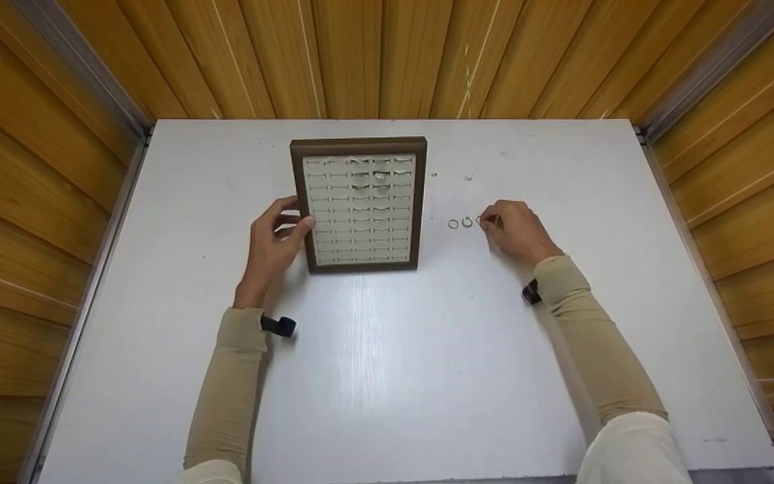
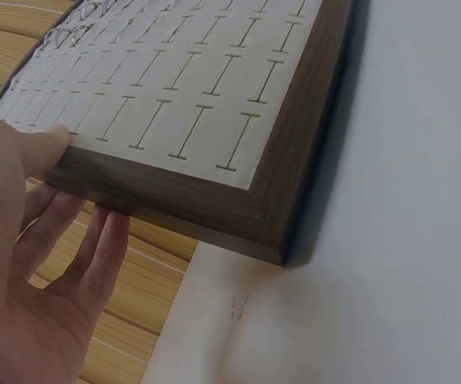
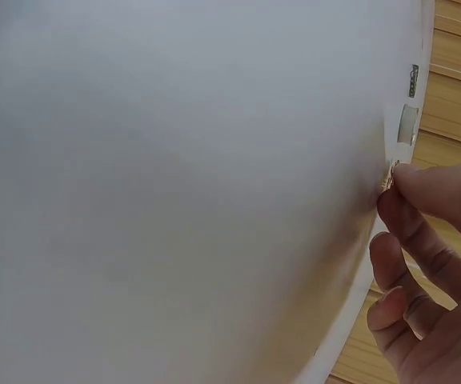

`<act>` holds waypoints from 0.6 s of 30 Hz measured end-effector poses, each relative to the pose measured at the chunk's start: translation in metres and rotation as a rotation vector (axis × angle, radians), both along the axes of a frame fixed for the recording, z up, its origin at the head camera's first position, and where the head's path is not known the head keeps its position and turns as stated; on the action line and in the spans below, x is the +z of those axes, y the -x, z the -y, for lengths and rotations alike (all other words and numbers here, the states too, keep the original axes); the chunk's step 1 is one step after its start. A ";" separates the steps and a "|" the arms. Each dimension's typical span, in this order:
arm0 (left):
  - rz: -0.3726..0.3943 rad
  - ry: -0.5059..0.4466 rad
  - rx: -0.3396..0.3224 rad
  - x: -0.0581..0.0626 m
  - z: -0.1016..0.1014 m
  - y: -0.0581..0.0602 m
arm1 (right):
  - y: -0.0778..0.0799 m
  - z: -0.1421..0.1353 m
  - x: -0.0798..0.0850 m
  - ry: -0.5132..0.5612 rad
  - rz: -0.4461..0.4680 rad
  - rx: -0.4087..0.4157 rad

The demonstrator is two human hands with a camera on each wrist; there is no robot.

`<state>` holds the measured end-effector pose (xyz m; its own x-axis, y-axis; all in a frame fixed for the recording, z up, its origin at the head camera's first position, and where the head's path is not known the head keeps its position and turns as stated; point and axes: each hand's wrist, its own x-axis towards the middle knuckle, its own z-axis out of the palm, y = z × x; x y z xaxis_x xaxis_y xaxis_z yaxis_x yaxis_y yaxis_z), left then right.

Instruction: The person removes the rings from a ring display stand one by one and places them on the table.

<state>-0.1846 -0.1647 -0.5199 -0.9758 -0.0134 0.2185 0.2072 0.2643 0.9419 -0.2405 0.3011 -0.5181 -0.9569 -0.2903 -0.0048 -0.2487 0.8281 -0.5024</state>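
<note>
A ring display board [image 1: 370, 235] with a brown wooden frame and a pale slotted pad stands tilted on the table. Its left edge is held by my left hand [image 1: 271, 243], thumb on the front and fingers behind, as the left wrist view also shows. Several rings [image 1: 381, 175] sit in the upper slots. To the right of the board, my right hand [image 1: 520, 232] pinches a small ring [image 3: 389, 176] between thumb and forefinger, close to the tabletop. Just left of those fingertips, two more rings stand on the table, a thin ring [image 1: 453, 228] and a wider ring [image 1: 467, 225].
The white table [image 1: 387, 376] carries small marks or specks behind the rings. Wood-plank panels [image 1: 347, 60] rise behind it and on both sides. A black wrist strap device [image 1: 279, 326] sits on the left wrist, another device [image 1: 531, 293] on the right.
</note>
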 end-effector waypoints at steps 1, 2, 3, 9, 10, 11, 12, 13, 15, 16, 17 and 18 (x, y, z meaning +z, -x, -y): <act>0.000 0.002 0.000 0.000 0.000 0.000 | 0.000 0.000 0.000 -0.001 0.002 0.001; -0.001 0.004 -0.001 0.000 0.000 0.000 | 0.000 -0.001 0.000 -0.002 0.006 0.000; -0.002 0.005 -0.002 0.000 -0.001 0.000 | 0.001 -0.001 0.000 -0.004 0.012 -0.002; 0.000 -0.004 -0.007 0.000 0.000 0.001 | 0.001 -0.002 0.002 -0.009 0.032 -0.004; 0.001 -0.006 -0.006 0.000 0.000 0.000 | 0.001 -0.002 0.003 -0.009 0.033 -0.004; 0.002 -0.009 -0.006 0.000 0.000 0.000 | 0.000 -0.002 0.004 -0.010 0.034 -0.003; 0.002 -0.009 -0.004 0.000 0.001 0.000 | 0.000 -0.002 0.004 -0.008 0.035 -0.004; 0.004 -0.011 -0.003 0.000 0.000 0.000 | 0.000 -0.002 0.005 -0.010 0.037 -0.006; 0.009 -0.013 0.001 0.000 0.000 -0.001 | -0.001 0.000 0.007 -0.011 0.038 -0.007; 0.013 -0.017 0.002 0.000 0.000 -0.001 | -0.001 0.000 0.009 -0.013 0.039 -0.008; 0.015 -0.019 0.004 0.000 0.000 -0.001 | -0.001 0.001 0.011 -0.011 0.039 -0.010; 0.018 -0.023 0.004 0.000 -0.001 -0.001 | -0.001 0.002 0.013 -0.008 0.041 -0.014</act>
